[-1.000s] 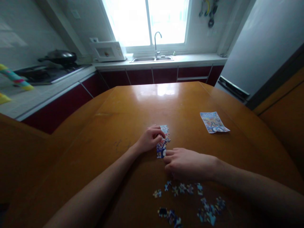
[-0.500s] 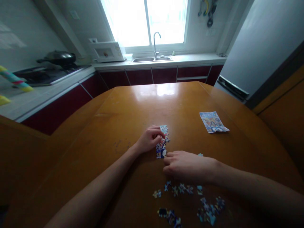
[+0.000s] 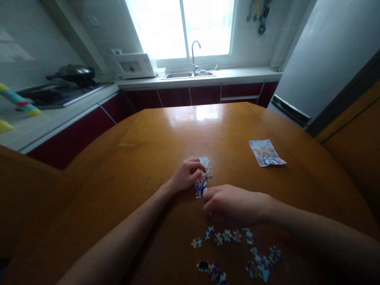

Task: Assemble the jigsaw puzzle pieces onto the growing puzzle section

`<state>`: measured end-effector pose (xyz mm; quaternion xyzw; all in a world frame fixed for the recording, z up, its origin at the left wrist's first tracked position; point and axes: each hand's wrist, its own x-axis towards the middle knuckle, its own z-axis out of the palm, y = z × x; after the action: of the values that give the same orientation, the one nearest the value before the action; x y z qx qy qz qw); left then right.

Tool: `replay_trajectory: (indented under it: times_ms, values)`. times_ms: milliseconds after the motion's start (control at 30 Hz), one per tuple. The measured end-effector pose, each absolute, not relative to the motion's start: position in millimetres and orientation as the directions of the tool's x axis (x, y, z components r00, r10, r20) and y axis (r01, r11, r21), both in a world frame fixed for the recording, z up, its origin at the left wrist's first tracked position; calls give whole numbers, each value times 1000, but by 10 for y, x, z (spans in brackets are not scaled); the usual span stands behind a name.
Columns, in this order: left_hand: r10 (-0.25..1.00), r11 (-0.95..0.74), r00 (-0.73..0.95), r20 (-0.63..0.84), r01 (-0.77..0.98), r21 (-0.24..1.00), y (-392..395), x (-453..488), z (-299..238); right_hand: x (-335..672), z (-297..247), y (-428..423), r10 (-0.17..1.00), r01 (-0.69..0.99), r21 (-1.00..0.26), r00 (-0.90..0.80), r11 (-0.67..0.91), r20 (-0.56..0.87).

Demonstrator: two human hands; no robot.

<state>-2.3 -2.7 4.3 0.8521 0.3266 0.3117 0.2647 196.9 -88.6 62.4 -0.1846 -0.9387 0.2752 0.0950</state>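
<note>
My left hand (image 3: 189, 173) lies with bent fingers over the left side of a partly joined jigsaw puzzle (image 3: 204, 161), holding it against the table. The joined strip runs away from me, pale blue at the far end and dark blue at the near end. At its near right corner is my right hand (image 3: 230, 202), closed in a pinch. A small pale bit of a puzzle piece (image 3: 210, 214) shows under its fingers; the rest is hidden. Loose puzzle pieces (image 3: 227, 235) lie nearer to me, with another cluster of pieces (image 3: 263, 263) below my right forearm.
On the wooden table (image 3: 166, 138), a creased picture sheet (image 3: 267, 153) lies to the right. Dark pieces (image 3: 212, 271) lie near the bottom edge. Beyond are a sink (image 3: 190, 74), a microwave (image 3: 135, 65), a wok (image 3: 74, 73) on the stove, and a fridge (image 3: 323, 59) at right.
My right hand has shifted slightly left and up over the puzzle's near right corner, its fingers covering more of it. My left hand has stayed in place.
</note>
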Motion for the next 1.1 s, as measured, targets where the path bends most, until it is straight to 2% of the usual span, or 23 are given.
replay_trajectory:
  times_ms: [67,167,267,333,467,767,1100]
  values:
    - [736,-642,564,376,404,651,-19,-24,32,1967,616,-801,518,247,-696,-829,674,208]
    - [762,-626,517,390,436,647,-9,-29,24,1983,509,-609,744,184,-825,-566,534,355]
    - [782,-605,495,379,457,652,-7,-31,33,2039,319,-410,891,168,-903,-309,396,334]
    - [789,-597,488,373,464,655,-10,-30,42,2079,185,-317,942,147,-941,-188,306,277]
    - [791,-595,480,380,455,663,-21,-26,55,2100,-7,-252,969,131,-962,-102,239,226]
    - [752,-640,529,394,438,632,-16,-39,10,2041,-105,-266,964,95,-965,-132,244,231]
    - [724,-681,508,467,418,602,-10,-49,41,2052,-101,-268,956,123,-961,-189,249,224]
